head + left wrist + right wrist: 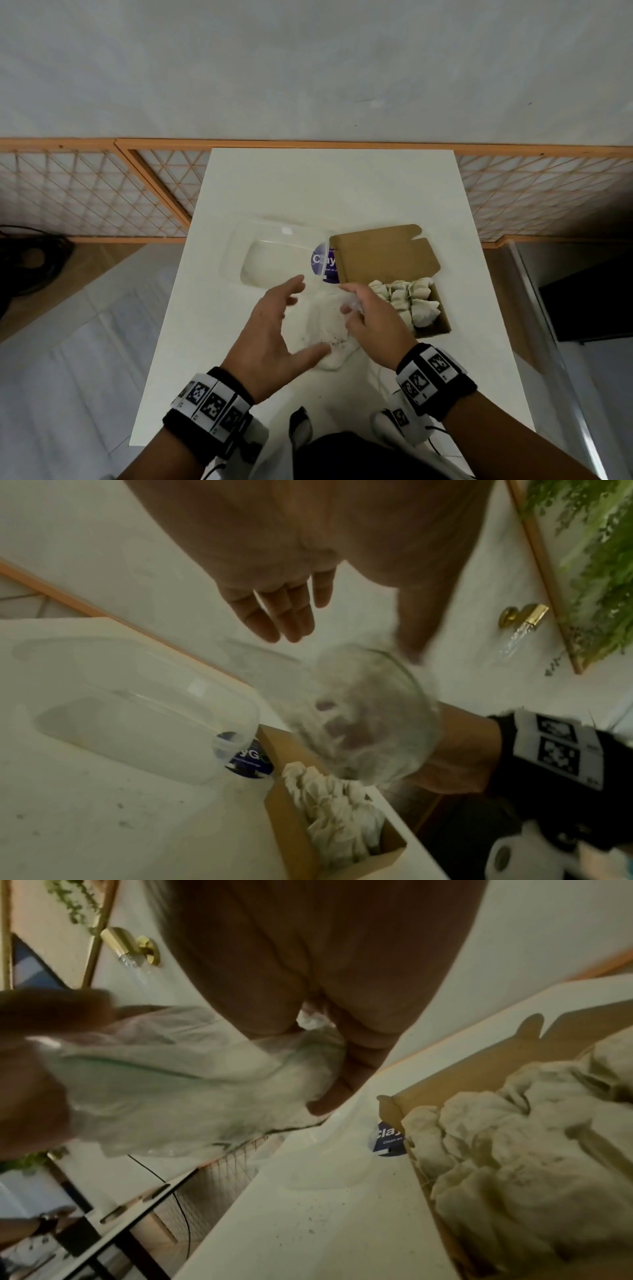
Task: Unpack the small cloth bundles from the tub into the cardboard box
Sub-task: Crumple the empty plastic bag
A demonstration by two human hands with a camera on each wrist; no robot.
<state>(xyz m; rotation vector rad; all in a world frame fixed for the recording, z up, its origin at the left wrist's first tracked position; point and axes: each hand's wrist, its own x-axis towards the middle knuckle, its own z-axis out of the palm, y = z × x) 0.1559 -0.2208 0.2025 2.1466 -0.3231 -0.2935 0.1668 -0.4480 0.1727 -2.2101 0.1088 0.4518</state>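
Head view first: your left hand (274,337) hangs over the white table (342,185) with fingers spread wide, holding nothing. Your right hand (371,323) pinches a clear, crinkled plastic thing (330,329) that sags between your two hands. From up here it reads as a smear with dark specks, so you can't tell bag from tub. Over on the left wrist view that same thing (366,718) looks like a rounded clear container with an open rim, tipped on its side and blurred, your right fingers showing through its wall. Right wrist view shows it as thin rumpled film (192,1074) under your curled fingers (346,1074), the fingertips themselves lost behind it.

Just beyond your left fingertips sits a clear rectangular tub (274,253), its interior milky and hard to read. A purple-labelled lid (324,262) is wedged between it and the cardboard box (387,253), the lettering half hidden by the box flap. The box lies right beside your right hand, flap open, and the cloth bundles (407,298) are packed inside it, touching one another; your right hand covers the near-left ones. Dark crumbs speckle the table (318,1221) under your right wrist.
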